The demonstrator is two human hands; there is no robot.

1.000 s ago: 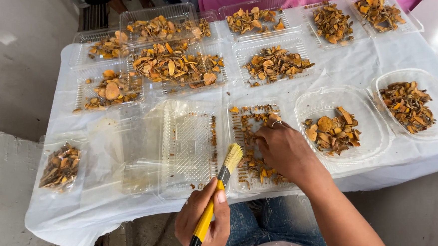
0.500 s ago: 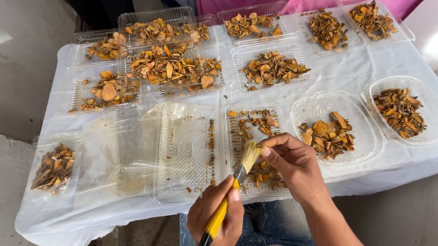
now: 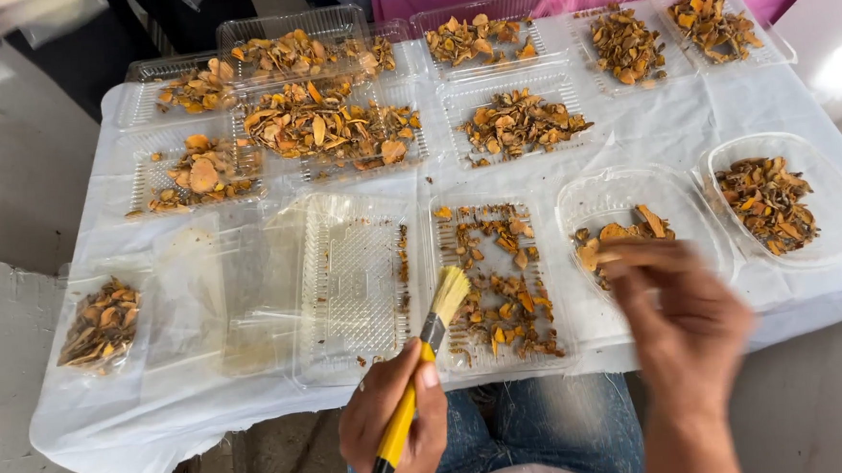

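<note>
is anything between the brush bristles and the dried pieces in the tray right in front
Nothing visible. The brush in the left hand hovers at the near tray, its bristles beside the dried pieces. The right hand, blurred, is off to the right.

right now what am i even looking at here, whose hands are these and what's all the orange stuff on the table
This is one view, from a camera worn on a person's head, looking down at their own two bare hands. No machine is involved. The left hand grips a paintbrush with a yellow handle, its pale bristles over a ribbed clear tray. The right hand is blurred with motion above a rounded clear tub; whether it holds anything cannot be told. The table, under a white sheet, carries many clear plastic trays of dried orange-brown slices. One open tray beside the brush is nearly bare. A small bag of slices lies at the left edge.
</note>
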